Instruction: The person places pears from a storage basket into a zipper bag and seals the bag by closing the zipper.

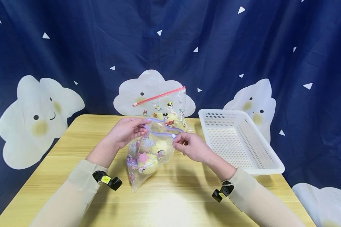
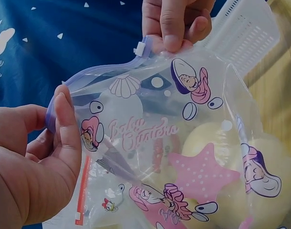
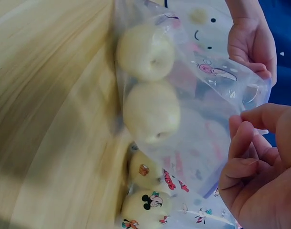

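Note:
A clear zip bag (image 1: 140, 176) with a purple zipper and pink cartoon prints stands in the middle of the table. Through its side show two pale yellow round fruits (image 3: 152, 112), each with a small dimple, and a printed pink starfish (image 2: 205, 172). The purple zipper edges are parted, so the mouth gapes. My left hand (image 1: 128, 130) pinches the zipper edge at the left end of the mouth. At the opposite end, my right hand (image 1: 194, 146) pinches the bag's corner beside the white slider (image 2: 140, 48).
Behind stands a second zip bag (image 1: 174, 99) with a red zipper strip and cartoon mouse prints, holding pale yellow fruits (image 3: 144, 169). To the right sits a white perforated plastic basket (image 1: 268, 154) on the wooden table (image 1: 59, 176). A dark blue curtain (image 1: 170, 47) with clouds hangs behind the table.

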